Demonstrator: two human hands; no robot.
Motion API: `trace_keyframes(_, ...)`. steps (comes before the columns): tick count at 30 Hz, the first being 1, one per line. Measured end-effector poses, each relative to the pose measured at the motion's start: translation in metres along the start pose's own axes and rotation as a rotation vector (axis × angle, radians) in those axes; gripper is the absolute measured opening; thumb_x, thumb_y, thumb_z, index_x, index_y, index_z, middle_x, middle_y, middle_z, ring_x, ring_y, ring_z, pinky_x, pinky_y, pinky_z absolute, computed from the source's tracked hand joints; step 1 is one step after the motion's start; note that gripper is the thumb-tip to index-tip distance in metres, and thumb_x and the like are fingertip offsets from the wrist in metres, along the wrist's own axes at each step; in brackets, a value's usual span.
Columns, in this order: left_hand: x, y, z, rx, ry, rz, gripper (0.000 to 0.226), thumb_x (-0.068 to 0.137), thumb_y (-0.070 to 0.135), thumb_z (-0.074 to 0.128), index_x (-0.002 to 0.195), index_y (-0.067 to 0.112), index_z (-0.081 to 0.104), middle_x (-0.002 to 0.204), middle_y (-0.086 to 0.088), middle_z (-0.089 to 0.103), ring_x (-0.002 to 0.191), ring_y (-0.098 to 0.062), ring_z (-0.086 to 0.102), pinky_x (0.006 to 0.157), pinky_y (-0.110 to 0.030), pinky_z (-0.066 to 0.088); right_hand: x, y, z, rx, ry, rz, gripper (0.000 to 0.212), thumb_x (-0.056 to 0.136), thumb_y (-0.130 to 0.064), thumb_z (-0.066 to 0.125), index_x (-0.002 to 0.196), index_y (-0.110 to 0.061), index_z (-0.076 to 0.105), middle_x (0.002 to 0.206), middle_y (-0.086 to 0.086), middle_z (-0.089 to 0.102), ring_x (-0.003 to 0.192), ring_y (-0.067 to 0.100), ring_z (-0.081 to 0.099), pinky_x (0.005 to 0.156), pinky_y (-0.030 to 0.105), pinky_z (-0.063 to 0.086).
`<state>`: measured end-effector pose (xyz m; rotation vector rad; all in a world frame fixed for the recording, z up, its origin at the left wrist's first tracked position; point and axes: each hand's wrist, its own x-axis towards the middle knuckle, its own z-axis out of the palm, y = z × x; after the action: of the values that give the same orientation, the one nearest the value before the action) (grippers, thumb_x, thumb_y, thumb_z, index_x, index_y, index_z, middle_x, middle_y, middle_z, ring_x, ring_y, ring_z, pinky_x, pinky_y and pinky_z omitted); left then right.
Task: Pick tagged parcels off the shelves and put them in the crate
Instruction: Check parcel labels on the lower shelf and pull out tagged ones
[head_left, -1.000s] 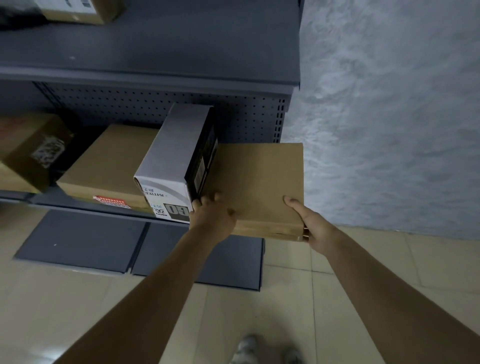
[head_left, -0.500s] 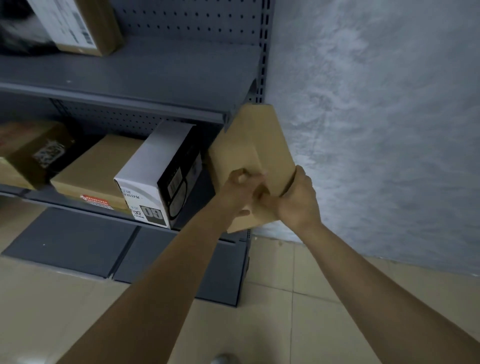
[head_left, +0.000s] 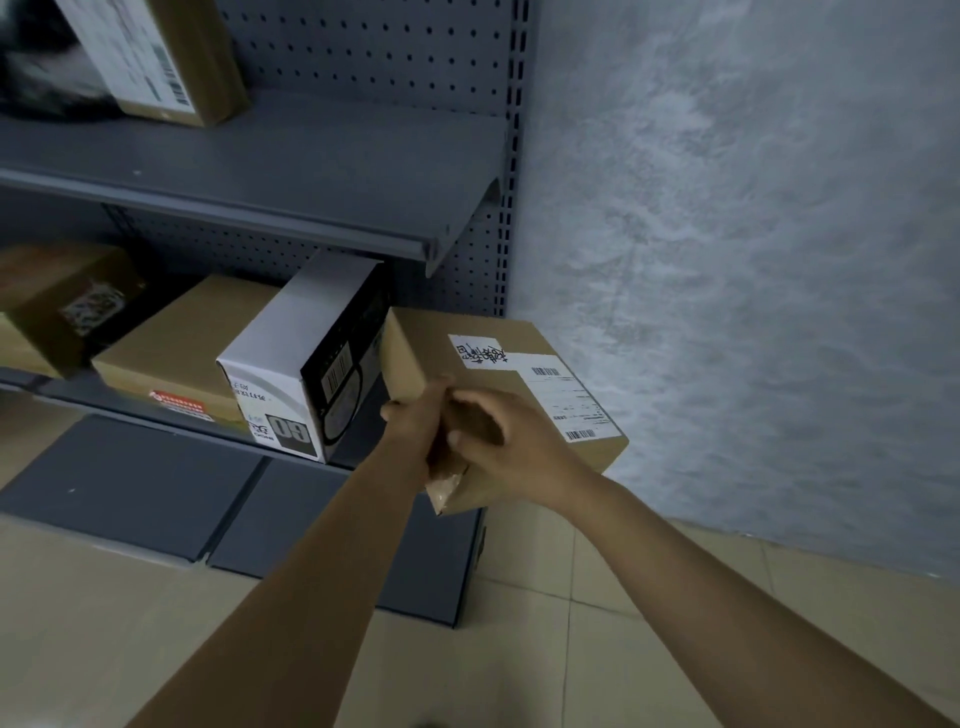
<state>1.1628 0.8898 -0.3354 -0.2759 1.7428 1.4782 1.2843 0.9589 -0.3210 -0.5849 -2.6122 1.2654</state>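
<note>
Both hands grip one brown parcel (head_left: 514, 384) at its near corner, off the shelf, held in the air just right of the white-and-black box (head_left: 306, 364). Left hand (head_left: 415, 421) is clamped on the parcel's left side, right hand (head_left: 511, 444) wraps the near edge, thumb on top. Parcel body extends away from the grip, up and right. Shipping label (head_left: 566, 400) faces up. Long axis runs roughly near-left to far-right, slightly tilted. Grey metal shelf (head_left: 311, 171) with pegboard back, more cardboard boxes on the lower shelf (head_left: 171, 343). Grey textured wall (head_left: 753, 260) at right, beige tiled floor (head_left: 649, 623) below.
</note>
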Motion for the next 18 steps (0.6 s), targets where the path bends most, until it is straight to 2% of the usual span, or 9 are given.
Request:
trace_keyframes(2, 0.005, -0.001, -0.01, 0.007, 0.01, 0.062, 0.085, 0.08, 0.056, 0.068, 0.144, 0.021, 0.025, 0.127, -0.01, 0.053, 0.106, -0.032, 0.056, 0.084, -0.043, 0.051, 0.004, 0.01, -0.009, 0.08, 0.03, 0.083, 0.048, 0.094, -0.034, 0.062, 0.139, -0.025, 0.051, 0.141, -0.006, 0.052, 0.129, 0.009, 0.047, 0.103, 0.023, 0.036)
trace_keyframes(4, 0.008, 0.002, -0.022, 0.019, 0.012, 0.127, 0.083, 0.083, 0.054, 0.067, 0.147, 0.023, 0.024, 0.123, -0.006, 0.052, 0.105, -0.029, 0.054, 0.09, -0.044, 0.048, 0.008, 0.026, -0.018, 0.069, 0.204, 0.17, 0.044, 0.093, -0.029, 0.063, 0.136, -0.02, 0.054, 0.141, -0.002, 0.051, 0.125, 0.009, 0.048, 0.099, 0.019, 0.033)
trace_keyframes(5, 0.007, 0.004, -0.03, 0.021, -0.003, 0.152, 0.084, 0.08, 0.056, 0.068, 0.147, 0.026, 0.027, 0.124, -0.004, 0.054, 0.106, -0.028, 0.055, 0.094, -0.047, 0.048, 0.01, 0.036, -0.023, 0.083, 0.291, 0.226, 0.043, 0.092, -0.025, 0.064, 0.134, -0.018, 0.055, 0.14, 0.002, 0.051, 0.122, 0.011, 0.049, 0.098, 0.019, 0.034)
trace_keyframes(7, 0.011, 0.007, -0.044, -0.001, -0.059, 0.167, 0.091, 0.067, 0.062, 0.074, 0.144, 0.032, 0.036, 0.127, -0.003, 0.06, 0.11, -0.029, 0.059, 0.096, -0.055, 0.048, 0.011, 0.056, -0.034, 0.097, 0.357, 0.364, 0.046, 0.09, -0.025, 0.067, 0.133, -0.014, 0.055, 0.14, 0.009, 0.049, 0.125, 0.019, 0.049, 0.103, 0.026, 0.038)
trace_keyframes(9, 0.017, 0.006, -0.056, -0.043, -0.137, 0.154, 0.095, 0.055, 0.065, 0.081, 0.138, 0.036, 0.046, 0.127, -0.002, 0.065, 0.112, -0.03, 0.064, 0.093, -0.059, 0.051, 0.009, 0.074, -0.042, 0.156, 0.342, 0.548, 0.059, 0.088, -0.036, 0.068, 0.14, -0.015, 0.048, 0.146, 0.012, 0.043, 0.132, 0.027, 0.045, 0.109, 0.037, 0.038)
trace_keyframes(12, 0.018, 0.003, -0.064, -0.09, -0.249, 0.175, 0.089, 0.059, 0.06, 0.084, 0.137, 0.032, 0.05, 0.127, -0.005, 0.067, 0.113, -0.031, 0.066, 0.094, -0.059, 0.051, 0.003, 0.083, -0.048, 0.539, 0.295, 0.751, 0.064, 0.088, -0.053, 0.063, 0.14, -0.018, 0.047, 0.138, 0.008, 0.054, 0.126, 0.028, 0.051, 0.102, 0.042, 0.04)
trace_keyframes(15, 0.015, -0.001, -0.066, -0.112, -0.332, 0.199, 0.06, 0.082, 0.047, 0.072, 0.134, 0.024, 0.053, 0.124, -0.008, 0.069, 0.114, -0.031, 0.066, 0.098, -0.054, 0.05, -0.006, 0.082, -0.052, 0.794, 0.107, 0.757, 0.048, 0.089, -0.058, 0.058, 0.124, -0.025, 0.063, 0.116, 0.003, 0.073, 0.111, 0.024, 0.065, 0.091, 0.042, 0.048)
trace_keyframes(18, 0.01, -0.002, -0.067, -0.105, -0.39, 0.176, 0.041, 0.09, 0.042, 0.061, 0.126, 0.024, 0.059, 0.119, -0.008, 0.072, 0.11, -0.029, 0.067, 0.094, -0.048, 0.052, -0.008, 0.082, -0.056, 0.933, 0.033, 0.676, 0.041, 0.092, -0.055, 0.055, 0.122, -0.028, 0.065, 0.114, 0.004, 0.075, 0.105, 0.024, 0.071, 0.085, 0.04, 0.055)
